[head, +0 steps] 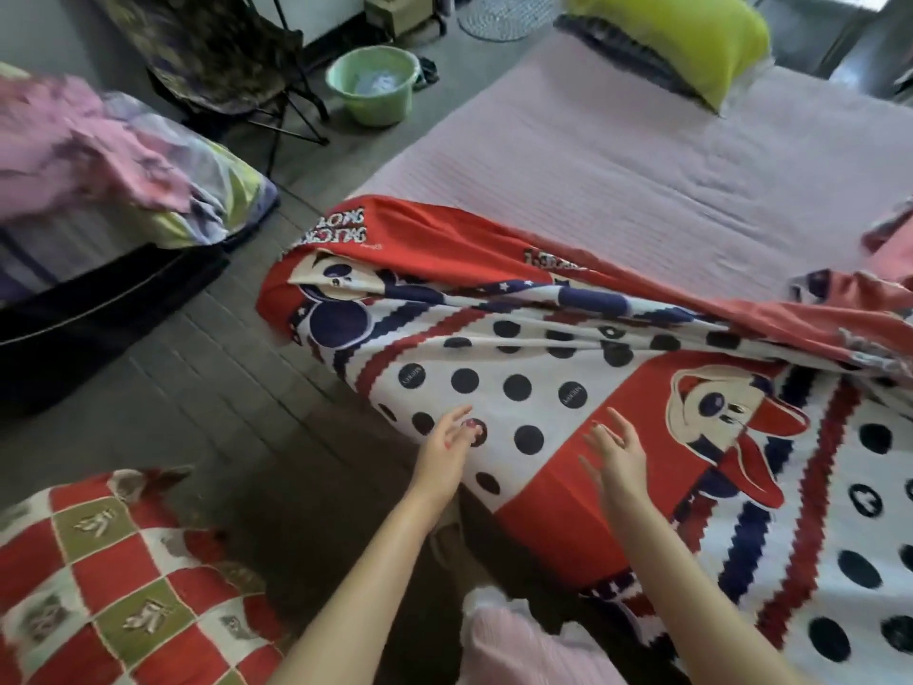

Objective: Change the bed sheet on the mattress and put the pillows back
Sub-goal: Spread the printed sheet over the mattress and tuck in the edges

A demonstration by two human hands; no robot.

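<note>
A red, white and navy cartoon-print bed sheet (568,368) lies bunched over the near part of the pink striped mattress (617,155), whose far part is bare. My left hand (444,447) reaches over the sheet's polka-dot edge with fingers spread, holding nothing. My right hand (615,454) hovers over the red patch beside it, fingers straight. A yellow-green pillow (691,37) rests on a dark striped pillow at the mattress's far corner.
A red and olive checked cloth (113,585) lies on the floor at lower left. A heap of pink and purple bedding (113,155) sits on a dark case at left. A folding chair (222,56) and a green basin (375,86) stand beyond.
</note>
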